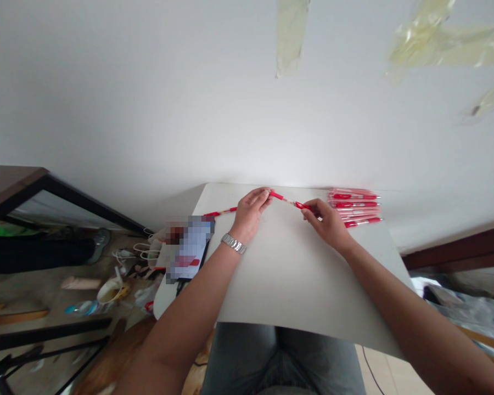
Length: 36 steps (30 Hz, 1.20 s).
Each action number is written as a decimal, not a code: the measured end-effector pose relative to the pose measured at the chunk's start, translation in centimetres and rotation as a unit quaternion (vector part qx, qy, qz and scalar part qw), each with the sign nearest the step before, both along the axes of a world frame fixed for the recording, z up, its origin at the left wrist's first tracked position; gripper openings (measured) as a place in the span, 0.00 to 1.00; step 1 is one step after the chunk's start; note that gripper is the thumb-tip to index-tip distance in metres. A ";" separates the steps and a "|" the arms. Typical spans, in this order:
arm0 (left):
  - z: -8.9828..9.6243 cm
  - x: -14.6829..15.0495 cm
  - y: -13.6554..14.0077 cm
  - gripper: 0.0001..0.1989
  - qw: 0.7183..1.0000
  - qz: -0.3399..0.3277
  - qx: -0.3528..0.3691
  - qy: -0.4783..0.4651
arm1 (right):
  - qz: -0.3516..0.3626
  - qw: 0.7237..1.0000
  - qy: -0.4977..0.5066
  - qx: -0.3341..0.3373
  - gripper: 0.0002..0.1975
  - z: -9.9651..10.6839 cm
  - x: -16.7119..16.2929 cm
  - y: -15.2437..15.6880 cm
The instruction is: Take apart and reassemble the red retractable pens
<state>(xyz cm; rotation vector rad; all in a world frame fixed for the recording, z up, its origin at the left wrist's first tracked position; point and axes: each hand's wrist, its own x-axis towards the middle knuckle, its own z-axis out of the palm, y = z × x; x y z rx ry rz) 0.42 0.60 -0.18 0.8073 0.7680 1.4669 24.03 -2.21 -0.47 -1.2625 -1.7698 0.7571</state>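
Observation:
A red pen (287, 201) spans the gap between my two hands, above the white table. My left hand (251, 208), with a metal watch on its wrist, pinches the pen at its red grip end. At the other end, the thumb and fingers of my right hand (323, 219) are closed round the red clip part. Another red pen (218, 213) lies to the left, partly hidden behind my left hand. Just beyond my right hand, several red pens (356, 204) rest in a pile; some look clear-bodied or wrapped.
A phone (193, 252), partly blurred out, lies on the left of the white table (288, 285). The wall (230, 109) rises behind the table. Cables, a plastic bottle (84, 308) and a cup-like container (110, 291) are on the floor at left. Another person's leg (37, 252) shows there.

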 end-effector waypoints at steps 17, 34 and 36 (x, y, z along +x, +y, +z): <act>0.1 -0.1 0.1 0.18 1.000 0.010 -0.014 -0.008 | -0.002 0.999 0.035 0.028 0.24 -0.3 -0.2 0.0; 0.1 -0.2 0.1 0.16 1.000 0.020 -0.001 -0.003 | -0.011 1.000 0.014 0.024 0.21 0.5 -0.3 -0.3; 0.1 -0.2 0.1 0.15 1.000 0.018 0.006 0.002 | -0.006 1.000 0.014 0.018 0.21 0.6 -0.3 -0.4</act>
